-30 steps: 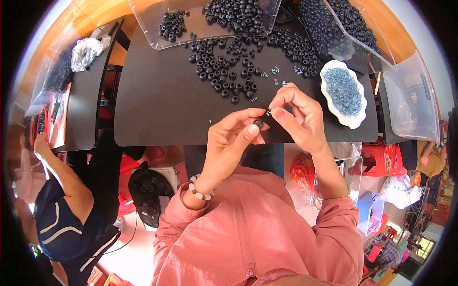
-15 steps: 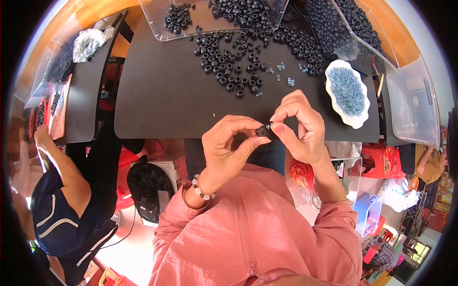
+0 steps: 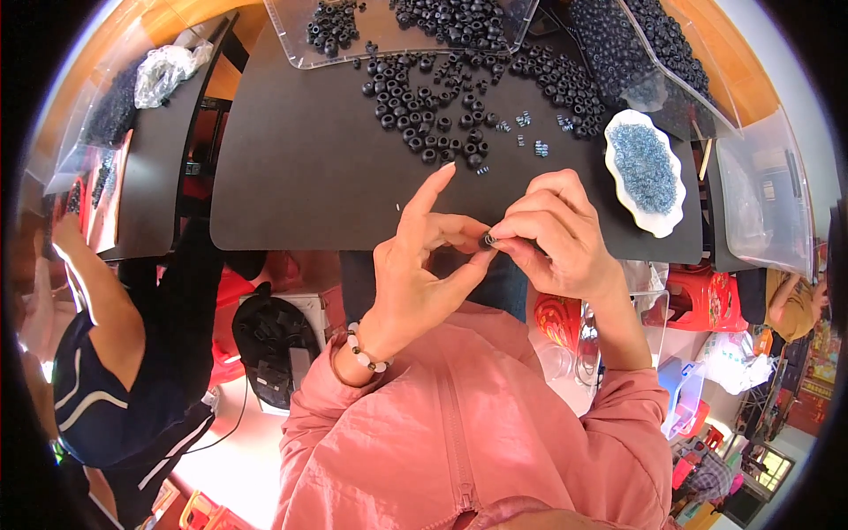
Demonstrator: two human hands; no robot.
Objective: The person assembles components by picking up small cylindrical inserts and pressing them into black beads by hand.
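Note:
Above the table's near edge, my left hand pinches a small black knob-like part between thumb and middle finger, its index finger raised. My right hand meets it there, with thumb and index fingertips closed at a small metal spring against the part's end. How deep the spring sits is too small to tell. Beyond my hands lie many loose black parts, round with holes. A few small springs lie beside them. More springs fill a white scalloped dish at the right.
Clear plastic bins of black parts stand at the table's far side and far right. To the left, another person's arm reaches to a neighbouring table. A black backpack sits below the edge at left.
My left index finger has lifted off the part and points up. My right fingertips have come closer to the part, and the gap between the hands has closed.

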